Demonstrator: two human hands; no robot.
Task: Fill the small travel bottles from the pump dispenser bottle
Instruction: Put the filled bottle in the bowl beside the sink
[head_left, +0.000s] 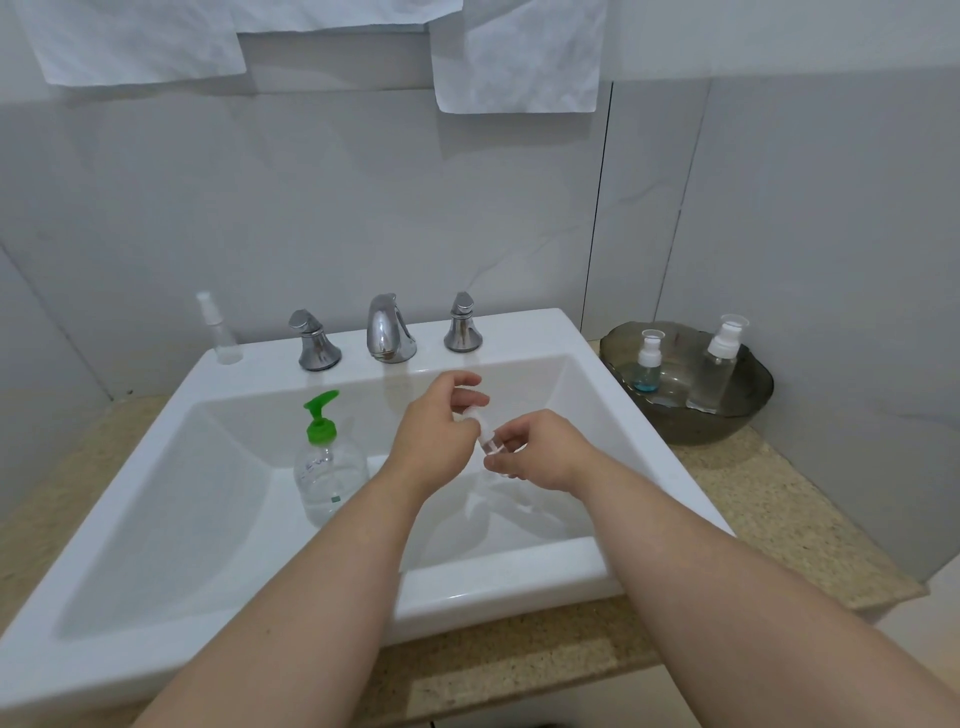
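Forearms: both bare, reaching forward over the sink (498, 571), meeting mid-basin.
Left hand (436, 441): fingers curled round the top of a small clear bottle (485, 440).
Right hand (543, 452): fingers pinching its lower end.
Pump bottle (327, 467): upright in the basin, left of the hands.
Spray bottle (221, 332): rear-left rim.
Bowl (727, 426): on the worktop (753, 493), right, holding a short bottle (649, 364) and a tall bottle (722, 364).

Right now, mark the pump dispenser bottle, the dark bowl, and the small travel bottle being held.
pump dispenser bottle (328, 470), head view, clear body
dark bowl (719, 428), head view, front outer wall
small travel bottle (487, 442), head view, clear body
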